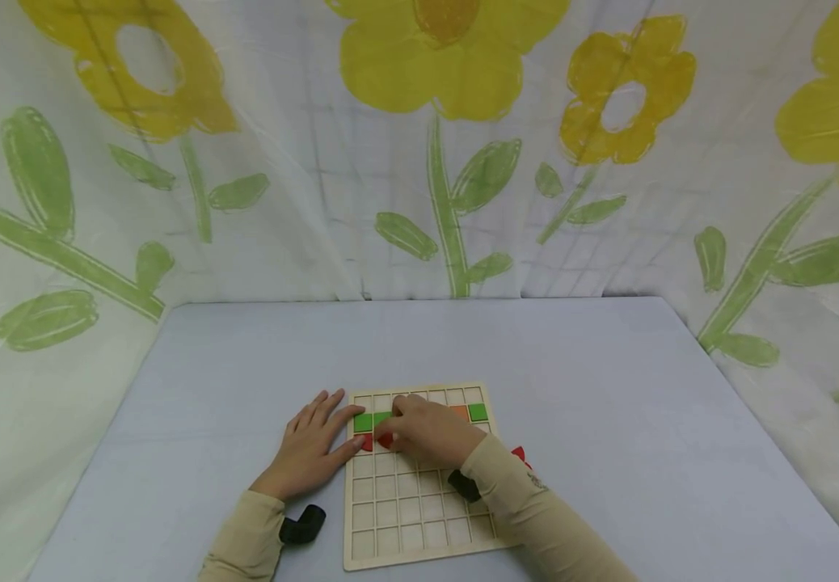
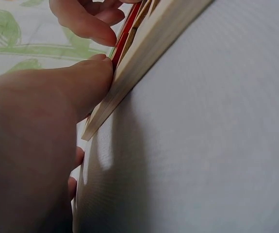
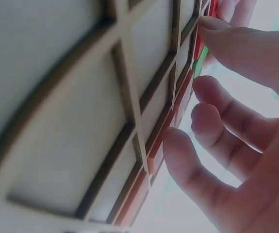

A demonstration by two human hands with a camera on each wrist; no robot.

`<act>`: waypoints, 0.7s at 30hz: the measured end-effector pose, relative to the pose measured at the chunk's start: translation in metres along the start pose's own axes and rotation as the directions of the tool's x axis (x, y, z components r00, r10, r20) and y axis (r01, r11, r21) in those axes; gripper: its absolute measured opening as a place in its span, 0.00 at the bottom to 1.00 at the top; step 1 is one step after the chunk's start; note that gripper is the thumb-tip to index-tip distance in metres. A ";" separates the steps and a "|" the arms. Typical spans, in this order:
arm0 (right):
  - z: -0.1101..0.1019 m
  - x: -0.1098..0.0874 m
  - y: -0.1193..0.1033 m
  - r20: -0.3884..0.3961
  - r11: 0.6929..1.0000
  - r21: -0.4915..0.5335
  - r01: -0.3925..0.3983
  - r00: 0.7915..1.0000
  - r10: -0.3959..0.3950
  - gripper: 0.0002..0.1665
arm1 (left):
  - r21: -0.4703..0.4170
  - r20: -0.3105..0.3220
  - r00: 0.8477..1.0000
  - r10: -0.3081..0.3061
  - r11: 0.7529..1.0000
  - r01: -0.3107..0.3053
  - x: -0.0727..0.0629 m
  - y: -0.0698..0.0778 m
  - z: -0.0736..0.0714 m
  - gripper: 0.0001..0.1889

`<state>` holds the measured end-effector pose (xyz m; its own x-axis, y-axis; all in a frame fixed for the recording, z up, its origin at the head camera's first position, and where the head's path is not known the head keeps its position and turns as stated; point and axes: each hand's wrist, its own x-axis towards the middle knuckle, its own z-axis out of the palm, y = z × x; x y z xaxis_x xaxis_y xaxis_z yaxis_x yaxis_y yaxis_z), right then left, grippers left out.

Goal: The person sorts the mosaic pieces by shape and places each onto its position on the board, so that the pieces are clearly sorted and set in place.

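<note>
A pale wooden grid board [image 1: 385, 512] lies on the table. My left hand [image 1: 310, 444] rests at its upper left edge, fingers spread, the thumb touching a red piece [image 1: 367, 444] in the left column. A green square tile [image 1: 363, 423] sits just above that piece, with another green tile [image 1: 381, 419] to its right. Over the upper middle of the board, my right hand [image 1: 434, 430] pinches a second red piece [image 1: 385, 440] between thumb and index finger, low over the grid. The right hand hides several cells of the upper rows.
At the right of the same row are an orange tile [image 1: 459, 413] and a green tile [image 1: 478, 412]. Loose red pieces [image 1: 520, 455] lie beside the board's right edge, partly behind the right sleeve [image 1: 529, 493]. A flowered white cloth [image 1: 288, 242] hangs behind the table [image 1: 609, 388].
</note>
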<state>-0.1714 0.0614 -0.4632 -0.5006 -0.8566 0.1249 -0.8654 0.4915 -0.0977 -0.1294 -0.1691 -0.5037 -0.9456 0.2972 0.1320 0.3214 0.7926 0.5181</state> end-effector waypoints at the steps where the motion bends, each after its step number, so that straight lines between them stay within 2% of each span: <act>1: -0.001 -0.001 0.001 0.000 1.000 0.004 -0.001 1.000 0.001 0.14 | 0.000 0.002 1.000 -0.002 1.000 0.002 0.000 0.000 0.000 0.24; 5: -0.006 -0.006 0.003 0.017 0.998 0.044 -0.038 0.999 0.037 0.14 | 0.001 -0.002 1.000 -0.006 1.000 0.006 0.000 0.000 0.000 0.24; 8: -0.013 -0.018 0.007 0.032 0.993 0.062 -0.096 0.995 0.094 0.15 | 0.005 0.000 1.000 -0.005 1.000 0.005 0.001 0.000 0.001 0.24; 15: -0.041 -0.071 0.020 0.051 0.966 0.066 -0.249 0.968 0.246 0.20 | 0.015 -0.011 1.000 0.001 1.000 -0.001 0.001 -0.001 0.004 0.24; 18: -0.052 -0.096 0.028 0.069 0.943 0.065 -0.326 0.944 0.322 0.21 | 0.012 -0.009 1.000 -0.004 1.000 0.004 0.000 -0.001 0.003 0.24; 21: -0.057 -0.119 0.037 0.112 0.900 0.059 -0.431 0.899 0.423 0.23 | 0.011 0.002 1.000 -0.012 1.000 0.012 0.000 -0.001 0.001 0.25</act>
<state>-0.1448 0.1903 -0.4255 -0.8139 -0.5796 -0.0400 -0.5619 0.8027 -0.1999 -0.1296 -0.1692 -0.5053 -0.9493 0.2889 0.1242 0.3108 0.8019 0.5103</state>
